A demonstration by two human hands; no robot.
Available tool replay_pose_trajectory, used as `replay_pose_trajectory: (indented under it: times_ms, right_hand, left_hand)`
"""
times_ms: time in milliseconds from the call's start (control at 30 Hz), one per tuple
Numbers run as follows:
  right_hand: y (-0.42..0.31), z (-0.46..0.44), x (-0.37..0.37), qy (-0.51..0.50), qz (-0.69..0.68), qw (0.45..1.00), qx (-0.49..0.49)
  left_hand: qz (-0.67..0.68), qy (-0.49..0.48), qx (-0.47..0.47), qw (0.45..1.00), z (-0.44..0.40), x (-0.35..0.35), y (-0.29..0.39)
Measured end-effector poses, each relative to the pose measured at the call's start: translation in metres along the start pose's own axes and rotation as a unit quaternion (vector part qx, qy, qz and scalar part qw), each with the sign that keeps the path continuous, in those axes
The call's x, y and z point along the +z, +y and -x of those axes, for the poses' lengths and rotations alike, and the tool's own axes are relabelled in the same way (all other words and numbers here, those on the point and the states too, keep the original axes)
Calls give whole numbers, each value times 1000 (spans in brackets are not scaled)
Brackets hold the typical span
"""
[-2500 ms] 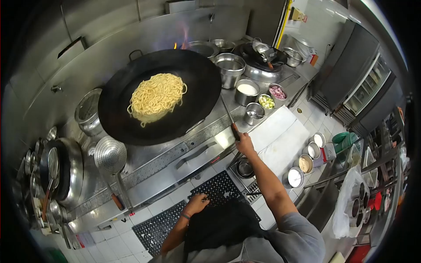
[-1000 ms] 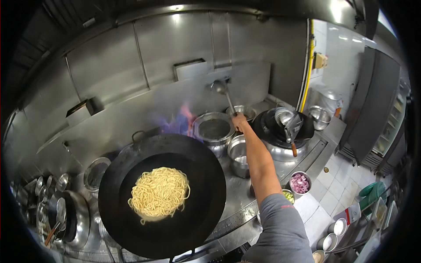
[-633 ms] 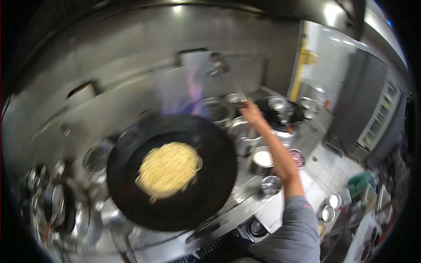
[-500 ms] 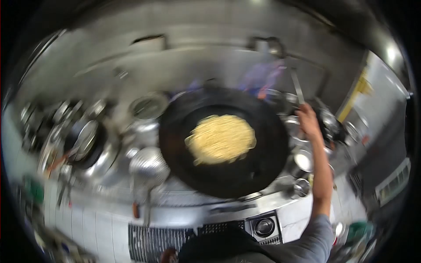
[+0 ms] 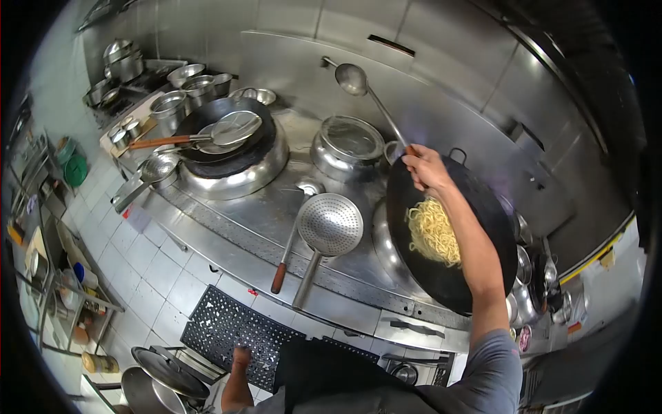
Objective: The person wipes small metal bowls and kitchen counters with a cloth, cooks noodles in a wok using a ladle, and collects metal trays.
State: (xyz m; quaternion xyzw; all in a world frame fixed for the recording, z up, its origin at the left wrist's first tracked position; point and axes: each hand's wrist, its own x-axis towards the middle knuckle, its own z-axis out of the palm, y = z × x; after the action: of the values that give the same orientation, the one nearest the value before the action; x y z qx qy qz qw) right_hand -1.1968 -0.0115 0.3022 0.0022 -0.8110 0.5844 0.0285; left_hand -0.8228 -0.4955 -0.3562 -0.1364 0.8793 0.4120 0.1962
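Note:
Yellow noodles (image 5: 431, 228) lie in a large black wok (image 5: 452, 283) on the right of the range. Above the wok, my right hand (image 5: 425, 169) grips a long-handled ladle (image 5: 352, 79) by its handle end; its bowl points up and left near the back wall. My left hand (image 5: 241, 355) hangs low over the black floor mat, small and blurred, so its fingers are not clear. Left of the wok, a perforated strainer (image 5: 329, 224) and a wooden-handled ladle (image 5: 286, 252) rest on the steel range.
Behind the strainer stands a pot with a mesh sieve (image 5: 352, 137). Another black wok (image 5: 224, 162) with wire skimmers sits at the left, pots beyond it. A lidded pan (image 5: 169, 372) is at lower left. Bluish flame shows faintly behind the noodle wok.
The view has swung left, so the noodle wok now sits at the right. My right hand has carried the ladle leftward over the wok. My left hand has come back into view.

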Motion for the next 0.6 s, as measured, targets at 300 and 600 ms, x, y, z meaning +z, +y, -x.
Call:
replay_pose_trajectory:
  times_ms: [300, 600]
  right_hand:
    - [6, -162, 117, 15, -11, 999, 30]
    - [63, -273, 112, 129, -12, 989, 74]
  left_hand:
    - [305, 73, -364, 877, 175, 34, -44]
    - [344, 24, -431, 834, 199, 51, -40]
